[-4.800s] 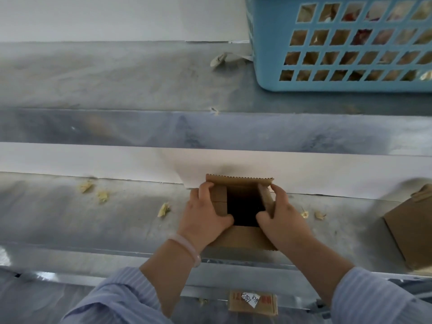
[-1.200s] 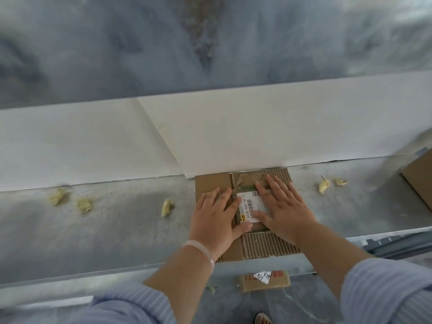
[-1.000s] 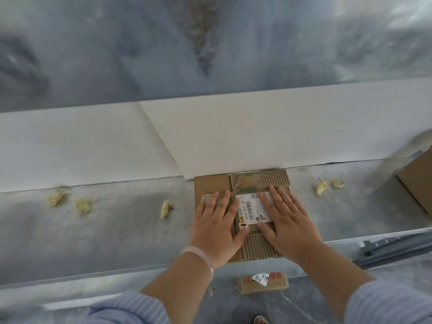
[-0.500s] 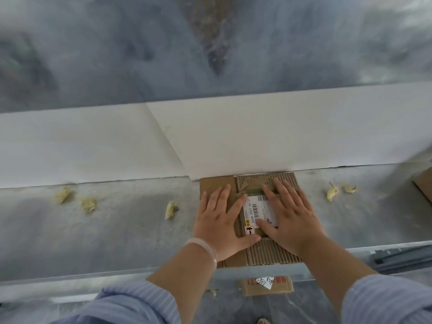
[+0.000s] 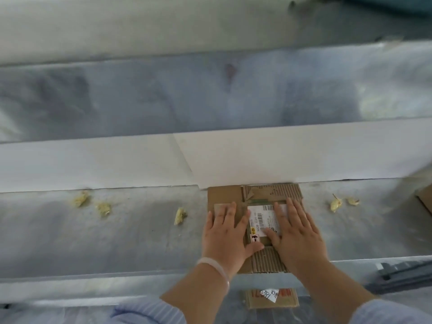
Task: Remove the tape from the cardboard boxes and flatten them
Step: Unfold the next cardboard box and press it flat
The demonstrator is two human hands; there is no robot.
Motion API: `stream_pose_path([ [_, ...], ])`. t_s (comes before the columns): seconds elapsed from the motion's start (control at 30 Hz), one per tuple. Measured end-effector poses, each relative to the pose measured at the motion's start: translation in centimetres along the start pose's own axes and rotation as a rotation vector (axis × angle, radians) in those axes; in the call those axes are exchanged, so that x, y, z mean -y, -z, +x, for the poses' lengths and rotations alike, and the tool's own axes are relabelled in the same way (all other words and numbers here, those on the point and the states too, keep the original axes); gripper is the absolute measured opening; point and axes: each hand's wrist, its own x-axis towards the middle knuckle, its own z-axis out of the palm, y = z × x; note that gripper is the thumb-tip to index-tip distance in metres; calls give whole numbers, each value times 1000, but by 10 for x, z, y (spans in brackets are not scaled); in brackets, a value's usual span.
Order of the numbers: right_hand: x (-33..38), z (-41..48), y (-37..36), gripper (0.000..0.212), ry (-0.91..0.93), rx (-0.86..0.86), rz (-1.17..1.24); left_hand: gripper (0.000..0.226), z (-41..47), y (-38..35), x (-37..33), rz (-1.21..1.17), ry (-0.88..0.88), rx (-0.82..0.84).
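Note:
A small brown cardboard box (image 5: 224,195) lies flattened on the metal shelf (image 5: 117,235), its far edge against the white paper strip. A white barcode label (image 5: 261,218) sits on its top face, where torn corrugated ribs show. My left hand (image 5: 226,235) presses flat on the box's left half, fingers straight and spread. On the right half my right hand (image 5: 297,235) presses flat too, its fingers partly covering the label. Both palms hide the middle and near part of the box.
Several yellowish crumpled tape scraps lie on the shelf, some to the left (image 5: 102,208), some to the right (image 5: 336,203). Another brown box's corner (image 5: 425,202) shows at the right edge. A flat labelled cardboard piece (image 5: 271,298) lies below the shelf front.
Since 4.8 s ago the open upright box has been pressed flat. Over the last second both hands stay pressed on it; only the camera view has shifted slightly.

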Motion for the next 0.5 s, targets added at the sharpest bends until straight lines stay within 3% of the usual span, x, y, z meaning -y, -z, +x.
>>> stream_pose_path([
  [0.2, 0, -11, -6, 80, -47, 8, 26, 103, -8, -4, 5, 2, -67, 141],
  [0.37, -3, -8, 9, 76, -55, 101, 79, 97, -8, 2, 11, -119, -76, 171],
  [0.43, -10, -17, 16, 77, -140, 97, 208, 94, -19, 4, 19, -240, 14, 127],
  [0.5, -21, -30, 19, 84, -275, 64, 238, 94, -42, 6, 17, -294, 223, 82],
])
